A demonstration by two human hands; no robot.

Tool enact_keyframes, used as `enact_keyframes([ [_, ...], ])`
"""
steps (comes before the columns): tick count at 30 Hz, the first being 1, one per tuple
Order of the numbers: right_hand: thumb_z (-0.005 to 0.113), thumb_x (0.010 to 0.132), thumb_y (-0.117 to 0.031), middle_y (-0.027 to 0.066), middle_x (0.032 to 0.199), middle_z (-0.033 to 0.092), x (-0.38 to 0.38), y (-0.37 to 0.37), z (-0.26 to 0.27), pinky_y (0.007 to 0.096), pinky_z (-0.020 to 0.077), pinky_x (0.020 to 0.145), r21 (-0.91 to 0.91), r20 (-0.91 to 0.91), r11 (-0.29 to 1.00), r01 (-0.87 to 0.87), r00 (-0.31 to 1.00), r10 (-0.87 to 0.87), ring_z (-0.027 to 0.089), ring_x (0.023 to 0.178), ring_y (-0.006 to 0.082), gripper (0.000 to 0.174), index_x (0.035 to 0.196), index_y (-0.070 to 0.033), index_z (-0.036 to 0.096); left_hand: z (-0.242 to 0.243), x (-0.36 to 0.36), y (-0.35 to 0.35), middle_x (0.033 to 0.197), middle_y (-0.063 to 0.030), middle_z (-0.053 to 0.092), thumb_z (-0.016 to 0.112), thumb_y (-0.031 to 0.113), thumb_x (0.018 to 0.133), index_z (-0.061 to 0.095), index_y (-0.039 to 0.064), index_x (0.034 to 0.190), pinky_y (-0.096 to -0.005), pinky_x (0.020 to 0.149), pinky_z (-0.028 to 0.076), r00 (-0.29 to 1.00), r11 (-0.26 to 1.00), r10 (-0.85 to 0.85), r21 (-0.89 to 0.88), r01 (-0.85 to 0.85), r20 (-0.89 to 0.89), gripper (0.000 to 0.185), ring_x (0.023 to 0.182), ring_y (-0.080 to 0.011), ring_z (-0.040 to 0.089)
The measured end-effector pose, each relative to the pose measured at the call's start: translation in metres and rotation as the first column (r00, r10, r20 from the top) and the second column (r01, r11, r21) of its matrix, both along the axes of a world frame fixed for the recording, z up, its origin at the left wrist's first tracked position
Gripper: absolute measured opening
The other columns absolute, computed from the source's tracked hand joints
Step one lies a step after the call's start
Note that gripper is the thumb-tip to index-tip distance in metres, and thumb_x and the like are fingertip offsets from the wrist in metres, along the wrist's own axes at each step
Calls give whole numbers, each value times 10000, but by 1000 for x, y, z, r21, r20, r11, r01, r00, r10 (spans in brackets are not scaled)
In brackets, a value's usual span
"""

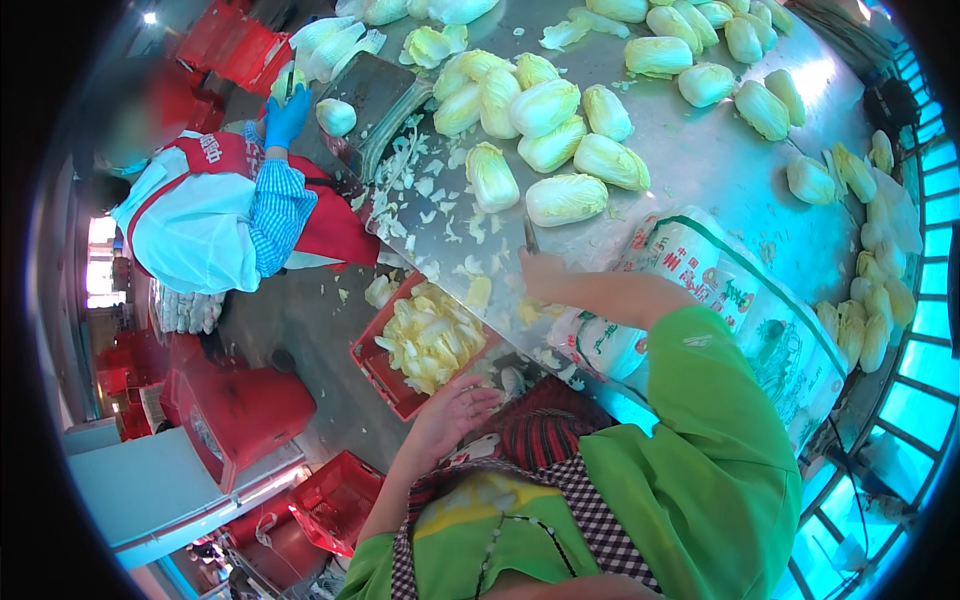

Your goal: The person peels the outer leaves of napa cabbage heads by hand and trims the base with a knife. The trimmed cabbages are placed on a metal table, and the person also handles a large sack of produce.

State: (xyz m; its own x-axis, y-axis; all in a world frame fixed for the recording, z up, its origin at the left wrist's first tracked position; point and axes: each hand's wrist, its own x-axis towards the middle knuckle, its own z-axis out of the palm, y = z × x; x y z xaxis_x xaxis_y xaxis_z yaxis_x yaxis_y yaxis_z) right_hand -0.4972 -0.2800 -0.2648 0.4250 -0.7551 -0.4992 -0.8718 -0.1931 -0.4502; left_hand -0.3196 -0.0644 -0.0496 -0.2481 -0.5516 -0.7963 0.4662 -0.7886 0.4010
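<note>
My right hand (pixel 544 276) is closed around a knife (pixel 531 236) above the metal table (pixel 517 217), its blade pointing toward a napa cabbage (pixel 566 199). Another napa cabbage (pixel 491 178) lies to the left of that one, and a pile of several more (pixel 545 107) lies beyond. My left hand (pixel 457 412) hangs near my apron with its fingers apart and nothing in it. Beside it, below the table edge, a red plastic crate (pixel 367 365) holds loose yellow cabbage leaves (pixel 431 337). Leaf scraps (pixel 450 206) are scattered over the tabletop.
Printed plastic packaging (pixel 750 315) sits under and beside my right arm. A co-worker (pixel 217 202) in a red apron and blue glove stands at the left, by a metal tray (pixel 371 97). More cabbages (pixel 675 37) lie at the far side. Red crates (pixel 337 499) stand on the floor.
</note>
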Motion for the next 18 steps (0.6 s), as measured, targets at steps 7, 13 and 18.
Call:
enact_keyframes([
  [7,578,819,-110,196,967,648,-3,14,51,485,519,743,-45,115,970,240,965,-234,655,883,386,433,1234,-70,460,-9,29,6,1233,-152,589,422,342,1010,454,58,1315,-353,954,464,992,992,-119,-40,118,-29,418,1111,-244,577],
  [13,632,812,-165,155,908,637,-50,132,137,450,484,675,-296,616,742,601,714,-332,603,763,364,261,1028,-32,568,-51,58,-13,1141,-145,612,436,321,1009,466,48,1300,-380,945,470,904,918,-391,-147,369,-172,400,1088,-259,589],
  [18,636,884,-222,92,785,617,-104,305,141,347,450,628,97,717,171,981,50,-696,575,701,182,245,984,-6,581,-67,12,-42,1153,-110,630,517,275,985,520,46,1247,-333,918,461,622,551,-761,-324,769,184,348,1049,-193,602],
])
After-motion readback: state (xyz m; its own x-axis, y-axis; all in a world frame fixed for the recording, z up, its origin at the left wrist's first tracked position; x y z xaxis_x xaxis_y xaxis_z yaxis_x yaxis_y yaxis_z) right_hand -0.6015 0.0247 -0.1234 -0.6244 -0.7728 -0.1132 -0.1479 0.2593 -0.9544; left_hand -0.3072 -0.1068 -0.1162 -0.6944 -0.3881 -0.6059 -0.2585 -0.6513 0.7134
